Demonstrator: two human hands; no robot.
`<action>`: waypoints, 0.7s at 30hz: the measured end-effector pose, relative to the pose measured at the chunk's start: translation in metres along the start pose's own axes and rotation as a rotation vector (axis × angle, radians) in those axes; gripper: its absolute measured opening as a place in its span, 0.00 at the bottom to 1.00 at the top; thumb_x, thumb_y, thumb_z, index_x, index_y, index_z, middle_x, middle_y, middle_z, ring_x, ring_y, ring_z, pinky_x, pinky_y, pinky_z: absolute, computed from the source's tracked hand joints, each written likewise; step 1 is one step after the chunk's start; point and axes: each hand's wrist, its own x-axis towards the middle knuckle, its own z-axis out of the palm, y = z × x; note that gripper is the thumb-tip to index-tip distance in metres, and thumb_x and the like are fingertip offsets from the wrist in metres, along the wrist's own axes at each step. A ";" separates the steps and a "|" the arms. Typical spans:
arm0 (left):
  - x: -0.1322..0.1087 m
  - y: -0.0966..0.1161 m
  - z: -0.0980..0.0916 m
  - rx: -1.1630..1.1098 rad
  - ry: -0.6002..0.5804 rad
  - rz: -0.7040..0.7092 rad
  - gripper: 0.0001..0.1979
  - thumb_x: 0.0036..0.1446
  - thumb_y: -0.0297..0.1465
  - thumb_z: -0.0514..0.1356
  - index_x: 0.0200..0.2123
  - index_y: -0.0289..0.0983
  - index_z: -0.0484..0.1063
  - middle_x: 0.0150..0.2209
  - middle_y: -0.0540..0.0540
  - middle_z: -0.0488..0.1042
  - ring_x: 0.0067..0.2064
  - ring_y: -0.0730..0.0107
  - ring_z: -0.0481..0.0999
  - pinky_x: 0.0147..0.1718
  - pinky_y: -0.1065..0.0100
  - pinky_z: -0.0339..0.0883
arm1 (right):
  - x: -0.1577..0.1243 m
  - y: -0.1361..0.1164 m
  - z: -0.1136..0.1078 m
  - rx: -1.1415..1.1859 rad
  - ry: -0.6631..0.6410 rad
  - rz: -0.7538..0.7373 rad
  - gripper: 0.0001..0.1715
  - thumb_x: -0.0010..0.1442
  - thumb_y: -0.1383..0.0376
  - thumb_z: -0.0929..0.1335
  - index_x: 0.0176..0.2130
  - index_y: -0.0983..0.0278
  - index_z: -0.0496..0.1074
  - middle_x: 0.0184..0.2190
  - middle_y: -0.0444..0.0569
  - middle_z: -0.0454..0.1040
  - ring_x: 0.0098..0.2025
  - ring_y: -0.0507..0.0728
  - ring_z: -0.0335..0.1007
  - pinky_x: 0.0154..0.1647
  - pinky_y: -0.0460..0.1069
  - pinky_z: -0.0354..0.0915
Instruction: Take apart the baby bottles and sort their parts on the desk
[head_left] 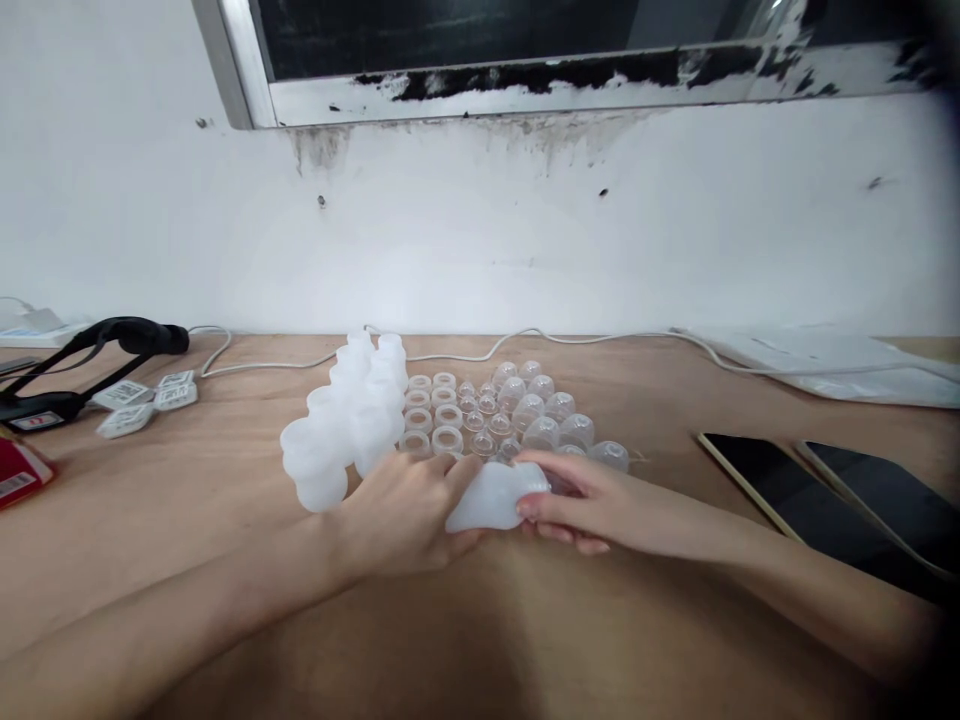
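A milky-white baby bottle (491,497) lies on its side between my hands, its neck pointing right. My left hand (420,505) is closed around the bottle's base end. At the neck, the thumb and fingers of my right hand (577,500) pinch the bottle; whether a small part sits under those fingers is hidden. Just beyond my hands are rows of white collar rings (448,415), clear teats (474,421) and clear dome caps (529,408). Several more white bottles (349,415) stand upright in a cluster behind my left wrist.
Two dark phones or tablets (795,490) lie at the right. A plastic bag (810,365) rests at the back right. A white cable (495,345) runs along the wall. Left are a black head strap (97,370), white labelled packets (150,398) and a red box (21,472).
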 end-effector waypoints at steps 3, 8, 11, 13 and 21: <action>-0.001 0.000 -0.010 -0.358 -0.159 -0.125 0.20 0.49 0.45 0.51 0.37 0.35 0.64 0.28 0.49 0.66 0.27 0.72 0.65 0.22 0.71 0.54 | -0.006 -0.005 0.003 -0.543 0.230 -0.303 0.18 0.57 0.61 0.61 0.47 0.64 0.56 0.39 0.48 0.63 0.37 0.49 0.60 0.36 0.44 0.60; -0.010 -0.011 -0.013 -0.909 -0.328 -0.206 0.20 0.49 0.45 0.53 0.34 0.32 0.65 0.29 0.49 0.64 0.30 0.78 0.63 0.24 0.77 0.54 | -0.028 -0.016 0.006 -0.913 0.367 -0.882 0.20 0.53 0.72 0.63 0.46 0.65 0.56 0.43 0.49 0.62 0.48 0.53 0.55 0.49 0.50 0.56; -0.017 -0.016 -0.007 -0.862 -0.294 -0.306 0.23 0.50 0.47 0.51 0.36 0.32 0.65 0.30 0.48 0.65 0.31 0.75 0.63 0.25 0.75 0.54 | -0.035 -0.018 0.004 -0.698 0.447 -0.813 0.23 0.51 0.71 0.64 0.47 0.63 0.55 0.42 0.49 0.61 0.49 0.52 0.55 0.50 0.48 0.56; -0.021 -0.014 -0.003 -0.772 -0.239 -0.307 0.22 0.50 0.47 0.51 0.39 0.34 0.63 0.32 0.48 0.65 0.32 0.74 0.64 0.26 0.73 0.55 | -0.030 -0.015 0.002 -0.665 0.574 -0.609 0.22 0.54 0.66 0.63 0.49 0.60 0.55 0.47 0.49 0.58 0.50 0.53 0.54 0.49 0.49 0.57; -0.033 0.006 -0.008 -0.431 -0.054 -0.107 0.19 0.52 0.39 0.51 0.46 0.40 0.52 0.39 0.50 0.63 0.36 0.73 0.64 0.33 0.69 0.58 | -0.005 -0.011 0.001 0.009 0.031 -0.120 0.23 0.55 0.58 0.62 0.49 0.64 0.56 0.31 0.48 0.65 0.29 0.49 0.64 0.20 0.40 0.60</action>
